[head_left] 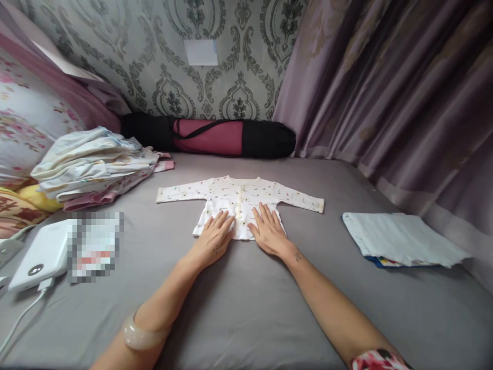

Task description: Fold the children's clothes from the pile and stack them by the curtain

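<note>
A small white long-sleeved baby shirt (241, 198) with a scattered print and a pale yellow front strip lies spread flat, sleeves stretched out to both sides. On its lower left part rests my left hand (213, 236), palm down with fingers extended. My right hand (268, 231) lies flat on the lower right part, its fingers a little apart. Neither hand grips the cloth. Both palms hide parts of the shirt's lower half.
The shirt lies on a grey sheet (246, 298). Folded clothes (96, 164) are piled at left, near a white power bank (42, 254) with a cable. Folded pale blue cloth (400, 236) sits at right. A black and maroon long bag (208, 137) lies along the wall.
</note>
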### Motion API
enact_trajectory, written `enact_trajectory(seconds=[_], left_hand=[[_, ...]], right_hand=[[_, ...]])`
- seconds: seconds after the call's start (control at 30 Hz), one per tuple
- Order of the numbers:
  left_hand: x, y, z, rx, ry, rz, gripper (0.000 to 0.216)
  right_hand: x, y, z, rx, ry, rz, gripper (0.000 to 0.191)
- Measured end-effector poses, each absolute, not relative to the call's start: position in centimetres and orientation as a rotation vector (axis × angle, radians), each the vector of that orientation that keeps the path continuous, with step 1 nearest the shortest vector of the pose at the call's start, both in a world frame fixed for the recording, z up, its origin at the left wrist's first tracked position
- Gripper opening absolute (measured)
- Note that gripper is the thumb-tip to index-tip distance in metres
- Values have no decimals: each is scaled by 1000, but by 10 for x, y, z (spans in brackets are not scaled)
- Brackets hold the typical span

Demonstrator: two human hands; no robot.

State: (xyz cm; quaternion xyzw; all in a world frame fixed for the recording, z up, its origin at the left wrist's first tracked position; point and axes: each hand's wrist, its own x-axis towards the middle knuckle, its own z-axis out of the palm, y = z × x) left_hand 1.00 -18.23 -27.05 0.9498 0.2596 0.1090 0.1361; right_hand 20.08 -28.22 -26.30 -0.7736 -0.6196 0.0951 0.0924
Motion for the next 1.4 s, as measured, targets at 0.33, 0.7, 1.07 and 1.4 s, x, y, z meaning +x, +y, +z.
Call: enact_trajectory(seconds=[0.33, 0.7, 1.07, 1.4], left_hand=[[37, -201, -248, 2754, 463, 482, 33], [146, -243, -274, 2727, 727, 332, 60], [131, -240, -277, 2892, 314, 275, 59], [126, -254, -277, 2821, 98, 385, 49]], right_hand=[[280, -270, -242, -2252, -1518, -24, 36], [305, -273, -243, -2597, -1707, -176, 41], [326, -269, -237, -2578, -1877, -174, 37], [244, -233, -259, -2277, -1935, 455, 63]])
